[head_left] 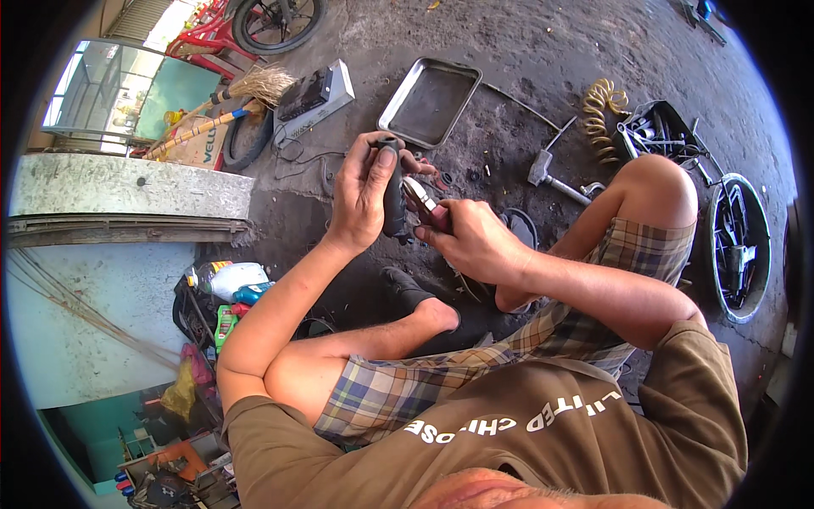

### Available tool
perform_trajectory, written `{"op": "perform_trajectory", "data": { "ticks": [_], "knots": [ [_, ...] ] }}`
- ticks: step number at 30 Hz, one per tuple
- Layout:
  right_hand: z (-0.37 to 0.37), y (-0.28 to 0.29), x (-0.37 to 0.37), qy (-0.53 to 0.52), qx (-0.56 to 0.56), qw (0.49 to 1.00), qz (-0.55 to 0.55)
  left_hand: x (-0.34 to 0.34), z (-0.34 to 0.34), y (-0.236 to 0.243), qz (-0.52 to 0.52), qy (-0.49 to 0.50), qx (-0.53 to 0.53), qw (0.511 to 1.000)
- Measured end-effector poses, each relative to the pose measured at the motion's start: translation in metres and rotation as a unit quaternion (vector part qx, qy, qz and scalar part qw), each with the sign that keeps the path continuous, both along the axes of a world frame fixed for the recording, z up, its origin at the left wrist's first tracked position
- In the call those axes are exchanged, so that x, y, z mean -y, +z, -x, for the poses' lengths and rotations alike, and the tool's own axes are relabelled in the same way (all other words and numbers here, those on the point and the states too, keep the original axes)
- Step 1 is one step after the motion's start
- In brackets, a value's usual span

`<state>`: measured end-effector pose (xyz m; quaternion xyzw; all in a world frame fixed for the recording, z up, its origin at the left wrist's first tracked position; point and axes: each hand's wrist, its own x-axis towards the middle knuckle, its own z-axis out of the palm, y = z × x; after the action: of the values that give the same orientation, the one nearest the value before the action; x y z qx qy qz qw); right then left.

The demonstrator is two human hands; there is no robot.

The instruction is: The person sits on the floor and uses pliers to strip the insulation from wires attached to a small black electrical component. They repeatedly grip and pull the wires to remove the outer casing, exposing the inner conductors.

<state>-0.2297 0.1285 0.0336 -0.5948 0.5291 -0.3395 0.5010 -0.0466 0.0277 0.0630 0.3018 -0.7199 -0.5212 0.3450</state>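
Note:
My left hand [360, 195] is closed around a dark, elongated part [393, 204] with rounded sides, held nearly upright in front of me. What the part belongs to cannot be made out. In my right hand [483, 242] is a pair of pliers [419, 195] with red handles, its metal jaws beside the dark part. Whether the jaws touch it is unclear. A small reddish-brown piece [441, 179] shows just beyond the pliers, partly hidden by my left fingers.
Ahead lies a shallow metal tray [469, 110]. To the right are a hammer-like tool [541, 167], a coiled yellow hose [600, 127], a black tool bin [666, 110] and a round basin [763, 284] of tools. Bottles [237, 280] stand by my left elbow, near a concrete ledge [144, 182].

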Motion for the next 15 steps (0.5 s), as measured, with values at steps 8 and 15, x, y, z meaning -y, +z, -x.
{"op": "perform_trajectory", "data": {
  "ticks": [8, 15],
  "knots": [
    [-0.004, -0.003, -0.003, -0.033, 0.001, 0.999, 0.023, -0.003, 0.004, -0.001, -0.003, 0.022, -0.009, 1.0],
    [-0.009, -0.013, -0.003, -0.054, -0.003, 0.997, 0.06, -0.002, 0.002, -0.003, 0.009, 0.051, 0.01, 0.999]
  ]
}}
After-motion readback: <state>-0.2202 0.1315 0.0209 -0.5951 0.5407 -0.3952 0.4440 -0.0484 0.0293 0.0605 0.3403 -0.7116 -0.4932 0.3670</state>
